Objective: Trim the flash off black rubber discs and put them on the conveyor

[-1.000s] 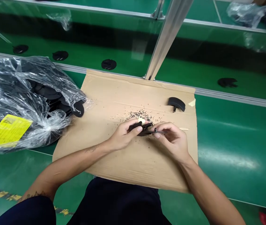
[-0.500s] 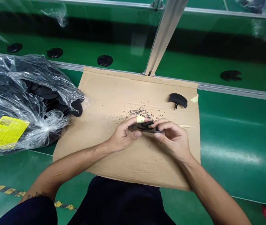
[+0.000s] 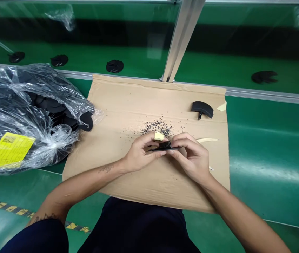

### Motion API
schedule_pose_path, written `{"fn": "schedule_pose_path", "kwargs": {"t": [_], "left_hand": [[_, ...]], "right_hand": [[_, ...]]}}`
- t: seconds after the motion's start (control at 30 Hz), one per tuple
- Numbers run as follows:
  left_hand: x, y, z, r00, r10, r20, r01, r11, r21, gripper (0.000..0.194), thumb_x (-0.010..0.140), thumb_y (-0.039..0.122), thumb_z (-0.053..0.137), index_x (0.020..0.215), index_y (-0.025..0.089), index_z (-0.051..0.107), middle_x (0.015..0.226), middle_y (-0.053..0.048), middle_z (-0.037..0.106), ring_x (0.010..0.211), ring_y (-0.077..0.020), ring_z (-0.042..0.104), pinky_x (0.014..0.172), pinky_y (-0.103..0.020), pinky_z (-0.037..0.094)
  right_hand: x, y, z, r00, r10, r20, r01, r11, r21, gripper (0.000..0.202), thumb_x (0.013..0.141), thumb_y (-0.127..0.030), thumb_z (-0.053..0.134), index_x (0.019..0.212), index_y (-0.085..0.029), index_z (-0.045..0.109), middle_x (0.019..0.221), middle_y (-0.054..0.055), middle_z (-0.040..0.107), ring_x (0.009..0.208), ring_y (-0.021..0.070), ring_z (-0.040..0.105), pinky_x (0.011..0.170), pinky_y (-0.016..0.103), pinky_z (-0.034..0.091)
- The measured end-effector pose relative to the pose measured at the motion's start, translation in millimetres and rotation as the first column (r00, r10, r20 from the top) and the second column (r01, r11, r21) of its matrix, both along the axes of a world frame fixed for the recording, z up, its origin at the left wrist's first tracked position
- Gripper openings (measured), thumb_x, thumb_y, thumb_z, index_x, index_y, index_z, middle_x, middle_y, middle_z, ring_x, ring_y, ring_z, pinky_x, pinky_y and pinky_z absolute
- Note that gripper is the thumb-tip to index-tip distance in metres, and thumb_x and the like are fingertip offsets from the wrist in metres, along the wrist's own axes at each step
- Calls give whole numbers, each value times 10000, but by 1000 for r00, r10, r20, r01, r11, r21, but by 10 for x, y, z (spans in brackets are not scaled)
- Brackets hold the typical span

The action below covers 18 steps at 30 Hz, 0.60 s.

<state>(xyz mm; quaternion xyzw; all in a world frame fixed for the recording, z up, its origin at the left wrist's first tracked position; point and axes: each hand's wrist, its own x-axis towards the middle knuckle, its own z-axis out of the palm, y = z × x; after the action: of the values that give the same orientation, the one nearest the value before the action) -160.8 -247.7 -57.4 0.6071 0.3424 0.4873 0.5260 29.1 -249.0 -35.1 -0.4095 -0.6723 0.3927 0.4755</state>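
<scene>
Between both hands is a thin black plastic part (image 3: 164, 146), seen nearly edge-on, with a raised piece on its upper side. My left hand (image 3: 143, 149) grips its left end between thumb and fingers; yellow tape (image 3: 159, 136) wraps one fingertip. On the other end, my right hand (image 3: 191, 153) pinches the part with thumb and fingertips. Just beyond the hands, many small black bits (image 3: 157, 125) lie scattered on a cardboard sheet (image 3: 144, 186). A curved black piece with a short stem (image 3: 202, 109) rests at the sheet's far right.
A clear plastic bag (image 3: 15, 95) of black discs, with a yellow label (image 3: 9, 150), lies at the left. Several black parts, one a round part (image 3: 114, 66), sit on the green surface behind a metal rail. A metal post (image 3: 182, 42) rises at the back. A pale strip (image 3: 206, 140) lies right.
The black part has turned in my hands, so its raised piece now sits nearer the middle. My right hand has shifted slightly left along it.
</scene>
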Motion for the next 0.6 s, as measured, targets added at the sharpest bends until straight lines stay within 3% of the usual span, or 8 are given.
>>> {"fn": "schedule_pose_path", "kwargs": {"t": [0.1,0.23,0.43,0.6], "left_hand": [[-8,-4,-1,1000,-18,-2,18,1000,17,229,921,306,725,1103,176,674,1061,-50,740,1011,-143,736,927,-258,623],[-16,4,15,998,-41,-41,44,996,73,330,901,347,750,1183,186,688,1108,-77,754,1041,-170,734,877,-255,625],[2,-3,10,998,34,-53,-29,995,95,290,860,377,792,1020,146,719,906,-48,756,821,-118,724,755,-192,598],[-11,-8,18,993,53,-104,-31,979,202,292,903,345,750,1119,151,717,989,-80,780,885,-141,743,820,-228,600]], "right_hand": [[-6,-1,4,1000,-12,13,11,998,55,51,889,-215,740,858,-232,704,867,26,658,805,165,630,714,318,525],[-18,-19,-11,998,-34,43,31,997,73,85,890,-258,750,871,-227,674,868,32,664,786,170,621,687,314,514],[-15,-15,-17,996,39,78,-47,993,111,158,890,-281,757,876,-220,612,821,25,629,738,161,599,656,304,503],[1,-4,-18,992,36,122,-57,983,175,102,926,-220,692,873,-219,606,835,32,633,742,158,610,652,297,507]]}}
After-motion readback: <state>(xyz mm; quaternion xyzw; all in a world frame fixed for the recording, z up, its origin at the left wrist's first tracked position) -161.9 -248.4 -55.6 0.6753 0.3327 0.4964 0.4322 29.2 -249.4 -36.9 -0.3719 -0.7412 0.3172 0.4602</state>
